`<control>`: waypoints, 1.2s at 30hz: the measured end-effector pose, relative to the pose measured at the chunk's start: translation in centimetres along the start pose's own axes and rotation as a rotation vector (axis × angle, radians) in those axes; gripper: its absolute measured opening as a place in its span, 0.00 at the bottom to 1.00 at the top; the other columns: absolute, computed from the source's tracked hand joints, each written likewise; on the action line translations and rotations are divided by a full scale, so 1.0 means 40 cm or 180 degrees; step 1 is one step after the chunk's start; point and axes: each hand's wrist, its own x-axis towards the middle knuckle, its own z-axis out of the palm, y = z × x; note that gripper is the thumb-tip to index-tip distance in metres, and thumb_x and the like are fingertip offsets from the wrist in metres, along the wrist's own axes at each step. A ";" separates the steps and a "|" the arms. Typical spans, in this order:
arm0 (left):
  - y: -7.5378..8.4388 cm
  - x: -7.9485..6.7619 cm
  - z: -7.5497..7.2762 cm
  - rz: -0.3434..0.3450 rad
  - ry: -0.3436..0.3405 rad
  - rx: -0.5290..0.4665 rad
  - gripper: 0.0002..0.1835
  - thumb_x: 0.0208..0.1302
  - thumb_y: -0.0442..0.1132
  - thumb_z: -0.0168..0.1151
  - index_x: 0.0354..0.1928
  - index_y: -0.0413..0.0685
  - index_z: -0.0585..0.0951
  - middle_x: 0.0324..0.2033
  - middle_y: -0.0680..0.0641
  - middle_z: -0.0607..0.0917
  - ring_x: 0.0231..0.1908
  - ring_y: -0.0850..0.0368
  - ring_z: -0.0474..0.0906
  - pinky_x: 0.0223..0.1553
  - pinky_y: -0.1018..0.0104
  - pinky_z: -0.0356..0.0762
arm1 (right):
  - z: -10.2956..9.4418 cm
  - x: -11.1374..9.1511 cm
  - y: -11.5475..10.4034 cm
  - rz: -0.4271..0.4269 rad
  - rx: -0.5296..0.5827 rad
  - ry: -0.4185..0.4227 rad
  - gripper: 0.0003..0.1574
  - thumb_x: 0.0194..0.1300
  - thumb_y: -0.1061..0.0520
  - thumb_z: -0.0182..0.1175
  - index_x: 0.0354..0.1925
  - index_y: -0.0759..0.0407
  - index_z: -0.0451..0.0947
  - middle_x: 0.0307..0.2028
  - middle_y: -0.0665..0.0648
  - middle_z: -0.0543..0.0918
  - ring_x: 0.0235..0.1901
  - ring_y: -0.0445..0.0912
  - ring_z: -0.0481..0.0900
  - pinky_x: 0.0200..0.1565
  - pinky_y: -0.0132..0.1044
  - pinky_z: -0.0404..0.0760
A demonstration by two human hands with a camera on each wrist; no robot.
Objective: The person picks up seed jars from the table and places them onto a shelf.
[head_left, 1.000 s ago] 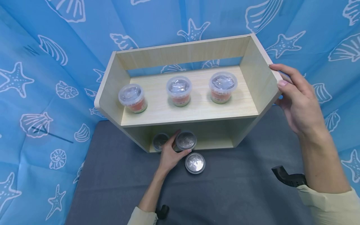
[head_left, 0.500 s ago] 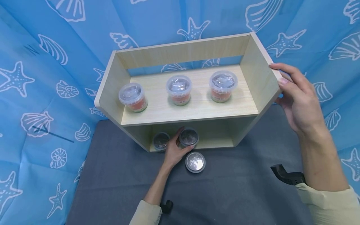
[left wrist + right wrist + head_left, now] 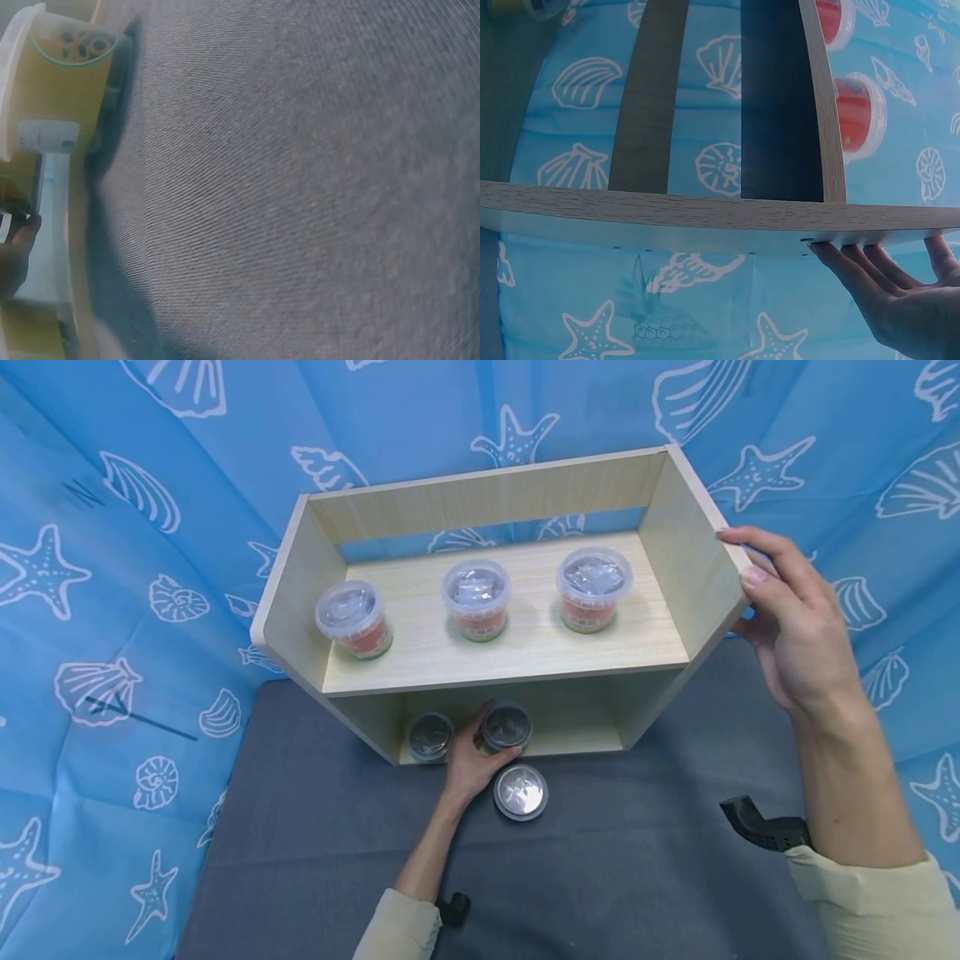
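Observation:
My left hand (image 3: 472,764) grips a lidded plastic tub (image 3: 507,727) at the front of the lower shelf, thumb on its near side and fingers behind it. To its left stands another lidded tub (image 3: 431,736). A third tub (image 3: 521,792), with yellow contents in the left wrist view, stands on the table close by the thumb. My right hand (image 3: 806,618) touches the right side panel of the pale wooden shelf unit (image 3: 701,560). In the right wrist view its fingers (image 3: 855,274) lie fairly straight against the panel's outer face.
On the upper shelf stand three clear-lidded tubs with red contents: left (image 3: 356,620), middle (image 3: 477,600) and right (image 3: 594,590). Dark grey cloth (image 3: 615,860) covers the table. A blue seashell curtain (image 3: 420,410) hangs behind the unit.
My left hand has moved the tub slightly right and farther back into the lower shelf, away from the left tub. My right hand stays on the side panel.

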 end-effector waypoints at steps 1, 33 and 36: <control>-0.002 0.000 0.002 -0.0009 -0.0004 0.0011 0.45 0.49 0.38 0.80 0.71 0.48 0.69 0.67 0.42 0.73 0.65 0.48 0.71 0.59 0.60 0.73 | 0.001 0.000 0.000 0.0002 -0.0014 0.0009 0.25 0.75 0.57 0.49 0.67 0.59 0.70 0.65 0.65 0.69 0.54 0.54 0.70 0.46 0.42 0.69; 0.073 -0.021 -0.005 -0.0158 -0.0005 -0.0165 0.44 0.54 0.26 0.73 0.72 0.31 0.62 0.69 0.32 0.66 0.69 0.39 0.63 0.66 0.51 0.64 | 0.010 -0.004 0.005 0.0004 -0.0172 0.0061 0.26 0.76 0.55 0.46 0.69 0.56 0.68 0.68 0.62 0.64 0.58 0.54 0.64 0.49 0.45 0.63; 0.072 -0.025 -0.006 -0.0142 0.0036 -0.0234 0.44 0.54 0.26 0.72 0.72 0.30 0.61 0.68 0.30 0.66 0.67 0.35 0.65 0.62 0.50 0.70 | 0.012 -0.004 0.005 0.0017 -0.0196 0.0069 0.26 0.76 0.55 0.47 0.69 0.56 0.69 0.68 0.61 0.64 0.58 0.54 0.65 0.50 0.45 0.63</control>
